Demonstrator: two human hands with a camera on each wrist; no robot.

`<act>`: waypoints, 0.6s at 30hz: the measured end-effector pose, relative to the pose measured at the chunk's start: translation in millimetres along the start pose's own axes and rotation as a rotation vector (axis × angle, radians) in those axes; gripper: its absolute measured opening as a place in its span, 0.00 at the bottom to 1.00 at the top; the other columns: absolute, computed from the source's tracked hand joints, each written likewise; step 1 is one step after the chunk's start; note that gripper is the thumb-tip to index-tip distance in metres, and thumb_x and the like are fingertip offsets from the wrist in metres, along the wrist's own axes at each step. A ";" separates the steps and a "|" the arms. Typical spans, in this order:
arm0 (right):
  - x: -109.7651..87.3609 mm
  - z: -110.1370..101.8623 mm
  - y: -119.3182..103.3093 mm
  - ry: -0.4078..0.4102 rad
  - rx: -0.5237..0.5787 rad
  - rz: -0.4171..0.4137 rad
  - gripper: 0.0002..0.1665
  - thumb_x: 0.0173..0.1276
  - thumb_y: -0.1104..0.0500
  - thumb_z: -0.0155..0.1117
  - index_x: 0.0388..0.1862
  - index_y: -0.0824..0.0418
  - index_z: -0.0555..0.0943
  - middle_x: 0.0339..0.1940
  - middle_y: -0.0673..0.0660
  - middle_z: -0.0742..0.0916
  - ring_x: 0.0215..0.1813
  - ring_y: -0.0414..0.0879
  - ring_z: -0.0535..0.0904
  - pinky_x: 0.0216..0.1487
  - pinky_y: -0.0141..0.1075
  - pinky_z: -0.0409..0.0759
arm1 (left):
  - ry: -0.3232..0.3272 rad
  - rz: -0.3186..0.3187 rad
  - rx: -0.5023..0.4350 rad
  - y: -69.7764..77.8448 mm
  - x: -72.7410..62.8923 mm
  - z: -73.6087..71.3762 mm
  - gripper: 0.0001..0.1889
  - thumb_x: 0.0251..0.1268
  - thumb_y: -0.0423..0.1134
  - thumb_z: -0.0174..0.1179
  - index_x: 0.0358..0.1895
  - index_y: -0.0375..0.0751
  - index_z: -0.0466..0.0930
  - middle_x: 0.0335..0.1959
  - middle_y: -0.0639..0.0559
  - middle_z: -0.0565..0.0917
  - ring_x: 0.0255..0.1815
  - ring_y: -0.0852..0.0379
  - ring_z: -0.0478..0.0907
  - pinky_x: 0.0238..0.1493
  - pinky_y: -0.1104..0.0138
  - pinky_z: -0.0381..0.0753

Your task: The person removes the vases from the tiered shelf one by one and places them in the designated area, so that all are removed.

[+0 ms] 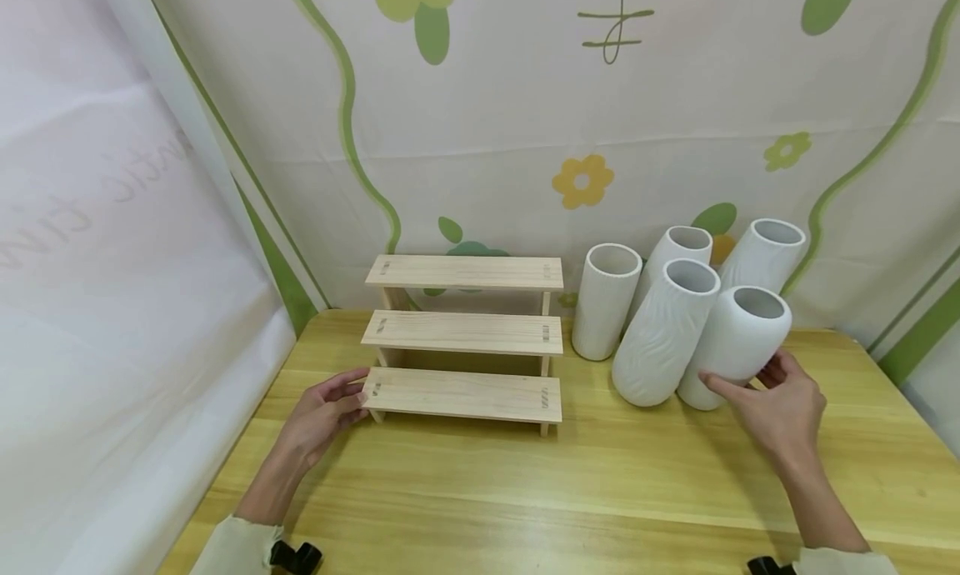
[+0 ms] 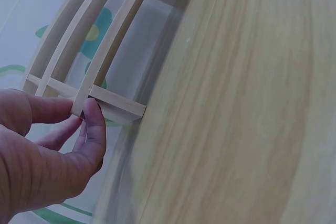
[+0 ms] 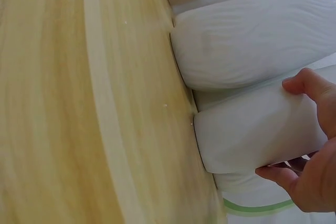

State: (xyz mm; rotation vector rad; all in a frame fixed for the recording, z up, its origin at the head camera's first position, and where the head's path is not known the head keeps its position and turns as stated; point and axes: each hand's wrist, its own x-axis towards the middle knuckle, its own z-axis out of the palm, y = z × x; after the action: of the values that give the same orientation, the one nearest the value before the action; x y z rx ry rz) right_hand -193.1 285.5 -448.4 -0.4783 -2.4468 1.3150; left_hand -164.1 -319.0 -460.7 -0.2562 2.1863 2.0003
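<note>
A three-tier wooden step shelf (image 1: 461,332) stands at the back of the table. My left hand (image 1: 321,415) pinches the left end of its lowest board (image 2: 102,72) between thumb and fingers. To the shelf's right stands a group of several white vases. My right hand (image 1: 783,404) grips the smooth front-right vase (image 1: 738,337), thumb on its near side and fingers around the right. In the right wrist view that smooth vase (image 3: 252,129) has its base at the tabletop. A ribbed white vase (image 1: 663,333) stands just left of it.
Behind the front vases are a plain cylindrical vase (image 1: 606,304), a back vase (image 1: 678,240) and a ribbed back-right vase (image 1: 765,254). A printed cloth (image 1: 480,83) hangs behind the wooden table (image 1: 480,492), and a white sheet (image 1: 112,308) hangs along its left edge.
</note>
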 end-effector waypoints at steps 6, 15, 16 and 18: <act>0.8 -0.4 3.0 -0.011 -0.002 -0.022 0.55 0.55 0.49 0.90 0.78 0.63 0.73 0.66 0.63 0.82 0.51 0.25 0.75 0.41 0.12 0.79 | 0.001 0.003 -0.003 -0.1 0.1 0.4 0.29 0.83 0.29 0.56 0.82 0.33 0.63 0.61 0.47 0.78 0.52 0.62 0.83 0.54 0.72 0.88; 4.5 -2.8 7.4 -0.077 -0.030 -0.051 0.59 0.60 0.47 0.87 0.81 0.67 0.64 0.74 0.68 0.76 0.68 0.59 0.77 0.41 0.09 0.75 | 0.006 0.001 0.003 0.9 1.1 1.2 0.29 0.83 0.29 0.56 0.82 0.33 0.64 0.64 0.44 0.77 0.52 0.62 0.82 0.54 0.72 0.88; 4.7 -3.2 8.0 -0.093 -0.032 -0.052 0.59 0.61 0.47 0.86 0.81 0.68 0.63 0.75 0.68 0.75 0.69 0.63 0.75 0.41 0.09 0.75 | 0.006 0.000 0.003 0.7 1.0 1.1 0.29 0.83 0.29 0.56 0.82 0.33 0.64 0.64 0.44 0.77 0.52 0.62 0.82 0.54 0.72 0.88; 4.9 -4.4 9.0 -0.128 -0.033 -0.057 0.60 0.63 0.46 0.85 0.81 0.69 0.60 0.76 0.69 0.72 0.71 0.69 0.72 0.40 0.10 0.75 | 0.004 -0.003 0.001 0.7 0.6 0.8 0.29 0.83 0.29 0.56 0.82 0.33 0.64 0.64 0.45 0.77 0.53 0.62 0.82 0.55 0.72 0.88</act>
State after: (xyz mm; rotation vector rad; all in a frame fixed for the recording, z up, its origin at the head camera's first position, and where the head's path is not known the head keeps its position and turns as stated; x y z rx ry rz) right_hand -194.4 295.5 -453.1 -0.3393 -2.5694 1.3218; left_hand -164.9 -318.2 -460.2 -0.2635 2.1880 1.9998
